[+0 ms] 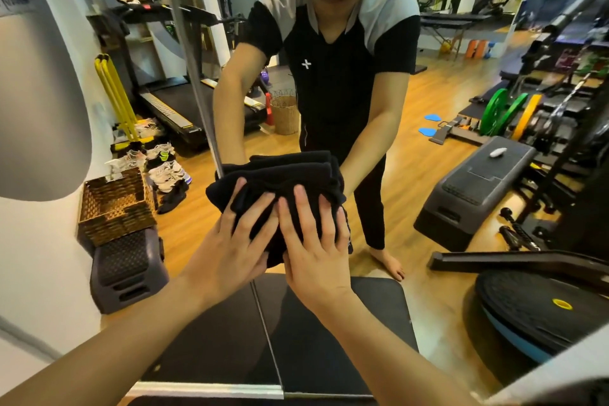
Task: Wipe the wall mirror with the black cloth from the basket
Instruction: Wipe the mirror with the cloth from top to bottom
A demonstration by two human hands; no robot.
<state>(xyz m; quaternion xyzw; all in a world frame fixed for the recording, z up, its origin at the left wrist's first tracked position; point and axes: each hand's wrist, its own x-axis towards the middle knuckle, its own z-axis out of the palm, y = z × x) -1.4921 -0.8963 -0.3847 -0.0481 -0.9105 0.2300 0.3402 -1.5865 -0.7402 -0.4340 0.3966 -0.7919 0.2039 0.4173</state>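
Black cloth [263, 184] bunched against the wall mirror [428, 102], near its left frame edge [197, 82]. Left hand [230, 241] and right hand [316, 247] side by side, fingers spread flat, both pressing the cloth to the glass; neither pinches it. Reflection of the cloth and arms directly beyond the hands. Wicker basket [115, 204] left of the left hand, set on a dark stool [127, 273]. Padded bench [230, 323] below the wrists, butted to the mirror.

Risk, as judged: cloth held by pressure only, so easing off mid-stroke could let it slide down. Thick bunching may leave streaks. Leaning over the bench could load the glass.
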